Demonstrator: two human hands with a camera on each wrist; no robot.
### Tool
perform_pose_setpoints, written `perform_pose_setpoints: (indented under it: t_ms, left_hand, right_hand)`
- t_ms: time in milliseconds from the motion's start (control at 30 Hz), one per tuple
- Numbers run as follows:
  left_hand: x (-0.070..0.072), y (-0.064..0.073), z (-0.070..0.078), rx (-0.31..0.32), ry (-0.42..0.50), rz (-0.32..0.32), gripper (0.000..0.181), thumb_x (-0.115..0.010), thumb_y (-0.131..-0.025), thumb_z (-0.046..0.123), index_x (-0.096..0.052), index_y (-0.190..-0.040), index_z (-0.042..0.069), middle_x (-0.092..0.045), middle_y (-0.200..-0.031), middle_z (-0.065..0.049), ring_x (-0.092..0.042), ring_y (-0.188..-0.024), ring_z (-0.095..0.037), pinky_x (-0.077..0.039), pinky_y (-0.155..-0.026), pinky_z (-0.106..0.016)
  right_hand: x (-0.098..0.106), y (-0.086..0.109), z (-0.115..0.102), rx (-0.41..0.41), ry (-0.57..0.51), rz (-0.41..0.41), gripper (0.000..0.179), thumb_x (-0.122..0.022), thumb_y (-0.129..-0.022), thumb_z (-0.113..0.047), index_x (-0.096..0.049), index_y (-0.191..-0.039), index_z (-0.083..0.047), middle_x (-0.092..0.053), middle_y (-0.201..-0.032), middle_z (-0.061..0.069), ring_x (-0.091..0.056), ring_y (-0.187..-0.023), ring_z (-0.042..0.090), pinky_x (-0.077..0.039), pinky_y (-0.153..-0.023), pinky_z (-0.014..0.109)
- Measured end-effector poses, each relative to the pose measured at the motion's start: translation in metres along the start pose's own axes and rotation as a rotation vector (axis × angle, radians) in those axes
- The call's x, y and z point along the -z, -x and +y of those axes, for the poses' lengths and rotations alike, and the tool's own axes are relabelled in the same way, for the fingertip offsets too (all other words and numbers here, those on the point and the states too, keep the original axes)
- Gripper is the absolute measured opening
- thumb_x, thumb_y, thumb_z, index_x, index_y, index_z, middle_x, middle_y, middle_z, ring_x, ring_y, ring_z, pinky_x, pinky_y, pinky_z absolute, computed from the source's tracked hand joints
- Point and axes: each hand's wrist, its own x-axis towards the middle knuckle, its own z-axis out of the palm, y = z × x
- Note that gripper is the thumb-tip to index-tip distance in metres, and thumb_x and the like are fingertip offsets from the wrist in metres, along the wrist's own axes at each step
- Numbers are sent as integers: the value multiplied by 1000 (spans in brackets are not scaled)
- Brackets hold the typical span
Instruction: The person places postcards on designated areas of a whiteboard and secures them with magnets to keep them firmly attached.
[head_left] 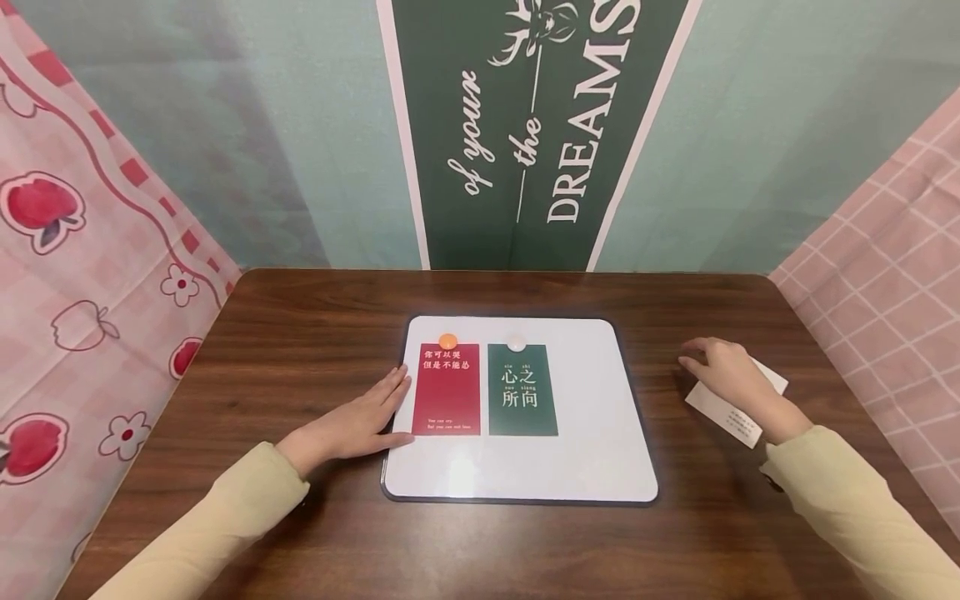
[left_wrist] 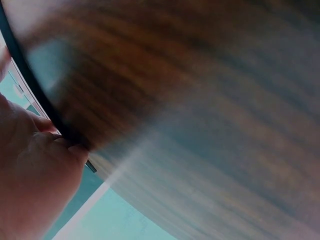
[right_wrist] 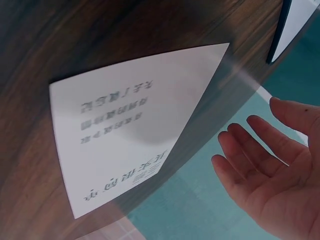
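Observation:
A small whiteboard [head_left: 600, 450] with a dark rim lies on the table. My left hand [head_left: 360, 417] rests against its left edge, fingers extended over the rim; in the left wrist view that hand [left_wrist: 37, 165] touches the dark rim. On the board are a red card [head_left: 447, 396] under an orange round magnet [head_left: 447, 341] and a green card [head_left: 522, 417] under a pale round magnet [head_left: 516, 342]. Over a white printed card [head_left: 712, 408] to the board's right hovers my right hand [head_left: 735, 375]. In the right wrist view the fingers are loosely bent, apart from the white card [right_wrist: 165, 107].
The brown wooden table [head_left: 315, 317] extends around the board. Behind it hangs a teal cloth [head_left: 300, 167] with a dark green lettered panel [head_left: 517, 242]. Pink patterned cloths stand at the left [head_left: 112, 333] and right [head_left: 885, 275].

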Motion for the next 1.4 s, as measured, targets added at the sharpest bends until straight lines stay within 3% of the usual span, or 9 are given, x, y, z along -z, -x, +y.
perform_pose_setpoints:
  t_ms: [567, 733, 967, 1400]
  left_hand:
    - [-1, 0, -1, -17, -5, 15, 91, -53, -82, 56, -12, -146, 6, -4, -153, -10, -7, -139, -27, -32, -102, -45]
    - [-3, 0, -2, -19, -10, 14, 91, -53, -82, 56, -12, -146, 6, -4, -153, -11, -7, -139, -27, -31, -103, -45]
    - [-3, 0, -2, -18, -19, 14, 91, -53, -82, 56, -12, -146, 6, -4, -153, -10, -6, -139, -27, -31, -103, -44]
    - [-5, 1, -5, -26, -23, 19, 92, -53, -82, 57, -11, -146, 6, -4, -153, -11, -7, -139, -27, -32, -102, -45]
  right_hand:
    - [4, 16, 18, -85, -17, 103, 30, -55, -88, -15, -60, -101, 11, -58, -97, 35, -55, -86, 49, -41, -68, 56]
    - [5, 19, 24, -140, -8, 100, 35, -53, -88, -16, -57, -102, 16, -57, -98, 36, -51, -87, 55, -40, -68, 57]
    - [9, 26, 28, -286, -18, 90, 41, -51, -89, -21, -54, -103, 17, -52, -106, 38, -44, -93, 58, -38, -71, 57]
    - [12, 40, 44, -426, -21, 44, 47, -54, -85, -24, -52, -102, 20, -49, -106, 41, -45, -93, 58, -37, -77, 58]
